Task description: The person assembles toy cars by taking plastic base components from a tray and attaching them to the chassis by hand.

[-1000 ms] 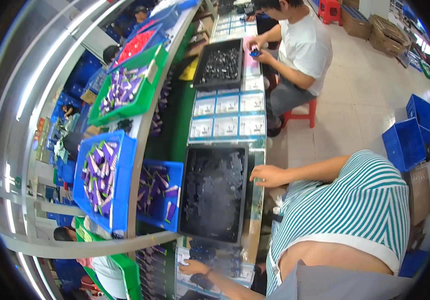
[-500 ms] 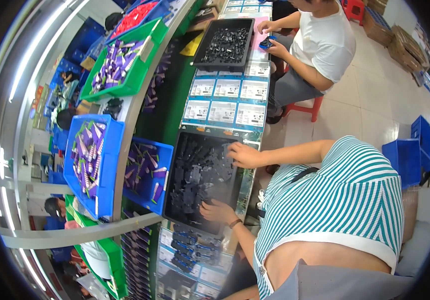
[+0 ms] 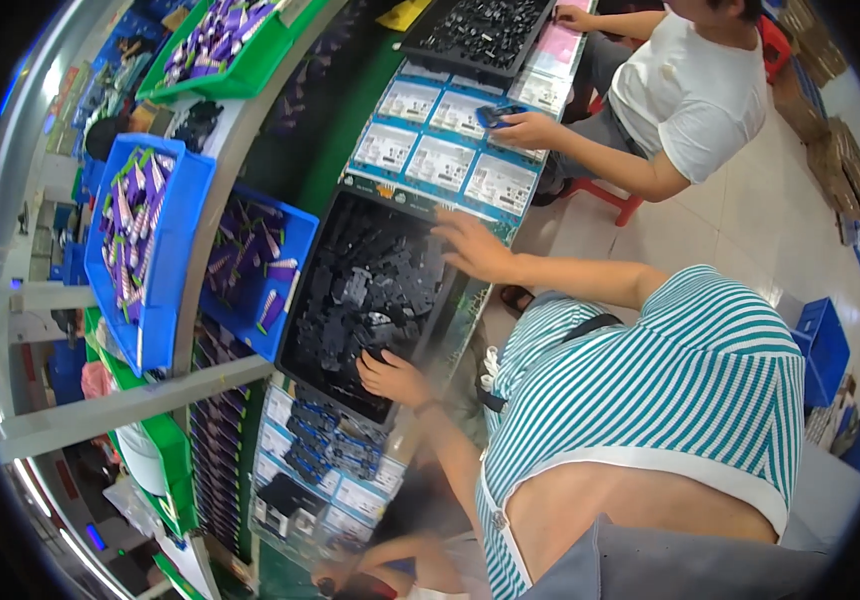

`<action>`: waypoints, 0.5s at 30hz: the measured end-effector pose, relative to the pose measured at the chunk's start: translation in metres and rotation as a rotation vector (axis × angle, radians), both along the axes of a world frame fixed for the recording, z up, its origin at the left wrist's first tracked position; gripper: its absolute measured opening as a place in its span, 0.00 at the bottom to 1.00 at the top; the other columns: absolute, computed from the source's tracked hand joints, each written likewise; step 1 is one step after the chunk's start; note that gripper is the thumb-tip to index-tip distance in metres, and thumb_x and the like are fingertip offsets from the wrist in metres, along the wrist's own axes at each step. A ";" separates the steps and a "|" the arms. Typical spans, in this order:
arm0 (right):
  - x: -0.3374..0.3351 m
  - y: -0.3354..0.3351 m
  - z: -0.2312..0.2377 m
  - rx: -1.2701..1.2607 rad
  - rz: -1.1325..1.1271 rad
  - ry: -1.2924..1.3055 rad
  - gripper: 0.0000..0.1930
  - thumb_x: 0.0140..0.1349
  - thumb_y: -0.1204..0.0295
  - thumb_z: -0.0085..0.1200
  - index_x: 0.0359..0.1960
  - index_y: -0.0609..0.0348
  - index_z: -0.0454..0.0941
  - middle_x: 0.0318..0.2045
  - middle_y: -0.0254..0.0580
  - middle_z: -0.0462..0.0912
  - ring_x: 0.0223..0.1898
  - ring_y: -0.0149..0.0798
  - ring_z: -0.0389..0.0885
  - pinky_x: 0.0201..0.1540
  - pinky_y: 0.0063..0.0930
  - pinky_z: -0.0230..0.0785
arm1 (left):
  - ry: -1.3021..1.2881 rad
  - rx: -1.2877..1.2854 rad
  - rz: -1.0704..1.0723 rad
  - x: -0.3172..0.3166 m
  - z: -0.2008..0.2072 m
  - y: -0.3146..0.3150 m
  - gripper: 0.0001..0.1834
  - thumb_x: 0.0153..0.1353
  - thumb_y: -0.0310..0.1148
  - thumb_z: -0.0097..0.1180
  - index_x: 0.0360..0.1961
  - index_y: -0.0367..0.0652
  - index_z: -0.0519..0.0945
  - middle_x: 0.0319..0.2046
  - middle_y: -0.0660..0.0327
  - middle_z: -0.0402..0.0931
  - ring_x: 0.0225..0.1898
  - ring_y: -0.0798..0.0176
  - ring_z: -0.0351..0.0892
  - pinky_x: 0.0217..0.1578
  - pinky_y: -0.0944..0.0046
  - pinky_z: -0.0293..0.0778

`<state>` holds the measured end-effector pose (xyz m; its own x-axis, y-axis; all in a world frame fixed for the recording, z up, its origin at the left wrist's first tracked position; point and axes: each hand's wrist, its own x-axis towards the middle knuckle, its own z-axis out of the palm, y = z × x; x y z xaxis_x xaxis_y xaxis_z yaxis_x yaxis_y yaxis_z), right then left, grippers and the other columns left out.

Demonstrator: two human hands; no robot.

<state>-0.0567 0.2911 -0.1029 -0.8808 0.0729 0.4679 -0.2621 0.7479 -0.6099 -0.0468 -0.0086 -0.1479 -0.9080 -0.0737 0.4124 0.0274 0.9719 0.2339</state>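
Note:
A black tray [image 3: 291,335] full of loose black plastic parts [image 3: 355,285] lies before me on the bench. My left hand [image 3: 395,380] rests low over the parts at the tray's near end, fingers apart. Dark parts lie at its fingertips; no firm grip on one shows. My right hand [image 3: 475,247] is at the tray's right rim, toward the far end, with fingers stretched out and slightly blurred. Nothing shows in it. Just beyond the near end lie several black-and-blue assembled pieces [image 3: 330,440] on printed sheets.
Beyond, a co-worker in white [image 3: 695,95] holds a blue-black piece [image 3: 500,116] beside another black tray [image 3: 430,60]. Left are blue bins [image 3: 200,185] and a green bin [image 3: 250,85] of purple-and-white pieces. A metal rail [image 3: 130,405] crosses there. Another person's hands [image 3: 400,565] show below.
The view has shifted, so the bench appears farther left and higher. Both my hands stay at the tray. The co-worker's hands have parted; one holds the blue-black piece above the sheets.

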 end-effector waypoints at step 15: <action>-0.017 0.052 0.004 0.035 0.122 -0.084 0.27 0.52 0.77 0.61 0.56 0.57 0.68 0.56 0.48 0.67 0.61 0.54 0.63 0.61 0.43 0.62 | 0.134 0.441 0.162 0.017 0.014 -0.002 0.20 0.71 0.40 0.44 0.54 0.35 0.74 0.54 0.46 0.70 0.58 0.44 0.65 0.59 0.46 0.59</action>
